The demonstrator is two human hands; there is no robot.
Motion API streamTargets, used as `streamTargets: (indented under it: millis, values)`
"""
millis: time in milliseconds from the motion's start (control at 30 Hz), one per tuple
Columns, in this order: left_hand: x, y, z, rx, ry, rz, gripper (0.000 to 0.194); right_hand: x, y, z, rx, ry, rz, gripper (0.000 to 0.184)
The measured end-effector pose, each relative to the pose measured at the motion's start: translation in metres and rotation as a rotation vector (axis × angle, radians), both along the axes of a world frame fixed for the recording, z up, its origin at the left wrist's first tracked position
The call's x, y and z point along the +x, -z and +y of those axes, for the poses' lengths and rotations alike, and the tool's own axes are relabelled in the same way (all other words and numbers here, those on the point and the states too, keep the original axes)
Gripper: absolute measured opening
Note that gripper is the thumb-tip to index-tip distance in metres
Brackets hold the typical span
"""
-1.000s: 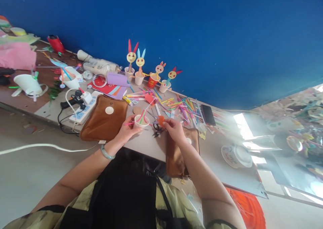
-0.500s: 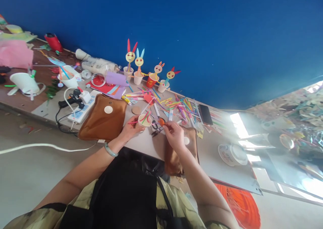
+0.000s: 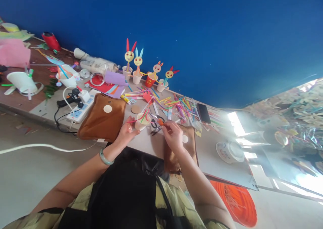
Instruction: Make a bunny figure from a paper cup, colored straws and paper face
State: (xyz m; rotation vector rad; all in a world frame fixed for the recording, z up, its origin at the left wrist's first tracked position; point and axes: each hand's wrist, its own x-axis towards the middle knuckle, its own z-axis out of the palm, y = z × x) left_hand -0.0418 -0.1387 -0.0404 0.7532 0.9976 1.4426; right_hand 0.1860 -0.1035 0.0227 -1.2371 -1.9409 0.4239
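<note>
My left hand (image 3: 126, 133) is wrapped round a white paper cup (image 3: 142, 123) at the table's front edge. Red and green strips stand in the cup, and pink ends stick out at its sides. Just to the right, my right hand (image 3: 173, 133) pinches a small orange-handled tool (image 3: 160, 121); a thin pale shaft seems to run from it toward the cup, though its exact kind is unclear. Black scissors (image 3: 156, 130) lie between my hands. Beneath the right forearm is a brown pouch (image 3: 193, 150); a second brown pouch (image 3: 101, 121) lies left of the cup.
Behind stand several cups with rabbit-faced figures, one of them a red cup (image 3: 151, 80). Coloured sticks and markers (image 3: 181, 108) cover the table beside a phone (image 3: 203, 113). A power strip (image 3: 85, 108) with cables sits left; a white bowl (image 3: 229, 152) is at right.
The cup has tilted slightly in my left hand, and the left wrist has shifted a little left. My right hand keeps its pinch on the orange-handled tool. The whole view has shifted slightly.
</note>
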Motion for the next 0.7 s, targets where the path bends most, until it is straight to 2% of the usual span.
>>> streamTargets:
  millis: [167, 333, 400, 467, 533, 567, 700]
  values:
    - [-0.001, -0.001, -0.028, -0.09, -0.014, -0.04, 0.066, 0.002, 0.005, 0.0, 0.019, 0.005, -0.014, 0.01]
    - [-0.013, -0.017, -0.051, -0.213, -0.006, -0.009, 0.062, 0.001, 0.009, 0.0, 0.047, 0.004, -0.039, 0.008]
    - [-0.021, -0.025, -0.059, -0.239, 0.075, 0.059, 0.054, 0.001, 0.008, -0.002, 0.072, 0.001, -0.05, 0.008]
    - [-0.027, -0.032, -0.064, -0.256, 0.295, 0.129, 0.043, 0.0, 0.004, -0.005, 0.115, -0.009, -0.066, 0.008]
    - [-0.029, -0.037, -0.066, -0.24, 0.457, 0.167, 0.035, -0.002, -0.002, -0.01, 0.193, -0.026, -0.107, 0.008]
    - [-0.027, -0.039, -0.065, -0.221, 0.477, 0.173, 0.034, -0.004, -0.005, -0.013, 0.252, -0.038, -0.141, 0.008]
    - [-0.008, -0.043, -0.051, -0.134, 0.353, 0.038, 0.043, -0.013, -0.015, -0.031, 0.522, -0.075, -0.333, 0.014]
